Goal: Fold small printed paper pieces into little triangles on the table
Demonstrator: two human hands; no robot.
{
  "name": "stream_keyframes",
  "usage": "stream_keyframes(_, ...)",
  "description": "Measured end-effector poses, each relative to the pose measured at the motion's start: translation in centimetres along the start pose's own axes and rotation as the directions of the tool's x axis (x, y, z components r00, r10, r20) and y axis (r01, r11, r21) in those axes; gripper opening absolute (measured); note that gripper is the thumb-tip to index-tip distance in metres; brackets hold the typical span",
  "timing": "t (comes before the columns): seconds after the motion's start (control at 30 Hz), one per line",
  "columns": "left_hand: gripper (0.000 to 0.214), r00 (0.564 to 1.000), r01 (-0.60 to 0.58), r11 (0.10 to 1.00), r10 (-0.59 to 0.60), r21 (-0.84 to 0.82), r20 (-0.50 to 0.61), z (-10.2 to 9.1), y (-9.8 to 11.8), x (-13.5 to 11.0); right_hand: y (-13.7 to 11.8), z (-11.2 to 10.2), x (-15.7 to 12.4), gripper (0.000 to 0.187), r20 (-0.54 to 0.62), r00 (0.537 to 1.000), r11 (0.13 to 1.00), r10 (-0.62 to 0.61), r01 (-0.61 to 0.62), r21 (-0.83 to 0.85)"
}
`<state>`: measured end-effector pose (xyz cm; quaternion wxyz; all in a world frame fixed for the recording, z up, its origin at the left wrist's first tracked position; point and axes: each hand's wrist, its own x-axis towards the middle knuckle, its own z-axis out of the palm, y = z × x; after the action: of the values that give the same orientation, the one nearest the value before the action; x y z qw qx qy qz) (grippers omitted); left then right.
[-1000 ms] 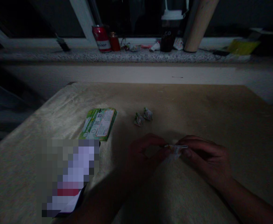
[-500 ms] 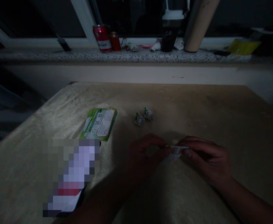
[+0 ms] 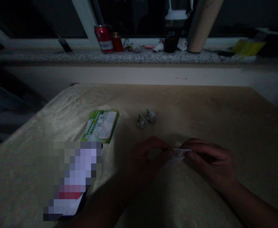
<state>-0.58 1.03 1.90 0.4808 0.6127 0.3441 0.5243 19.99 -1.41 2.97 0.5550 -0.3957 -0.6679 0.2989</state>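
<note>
Both my hands meet over the near middle of a tan table (image 3: 212, 107) in dim light. My left hand (image 3: 145, 158) and my right hand (image 3: 210, 161) each pinch one end of a small folded paper strip (image 3: 178, 153) held just above the tabletop. Two small crumpled folded paper pieces (image 3: 146, 118) lie side by side a little beyond the hands. A green and white printed leaflet (image 3: 100, 125) lies flat to the left of them.
A blurred-out rectangular object (image 3: 72, 177) lies near the left front edge. Behind the table a speckled stone sill (image 3: 129, 57) holds a red can (image 3: 103, 38), a small red container (image 3: 117, 41), a dark tumbler (image 3: 172, 31), a cardboard tube (image 3: 202, 25) and scattered scraps.
The fingers shift slightly on the paper strip, which looks a little shorter and more folded than a second ago. Nothing else has moved.
</note>
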Motion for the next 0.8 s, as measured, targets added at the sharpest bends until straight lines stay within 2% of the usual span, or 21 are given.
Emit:
stream_keyframes(0.3,0.003,0.999,0.03,0.998,-0.029,0.052,-0.014,0.1,0.5,0.0,0.3,0.1,-0.2,0.028,-0.003,1.0,0.997,0.026,-0.026,0.073)
stream_keyframes(0.53,0.007,0.999,0.019,0.984,-0.025,0.18,0.031,0.5,0.9,-0.1,0.5,0.6,-0.2,0.012,0.056,0.989,0.985,0.135,-0.14,0.097)
stream_keyframes(0.7,0.011,0.992,0.109,0.976,-0.118,0.188,0.036,0.7,1.0,-0.1,0.9,0.9,-0.6,0.003,0.025,0.97,0.958,0.242,-0.243,0.155)
stream_keyframes(0.8,0.013,0.99,0.128,0.971,-0.138,0.203,0.037,0.7,0.8,-0.1,1.0,1.0,-0.7,0.006,0.033,0.961,0.945,0.276,-0.278,0.173)
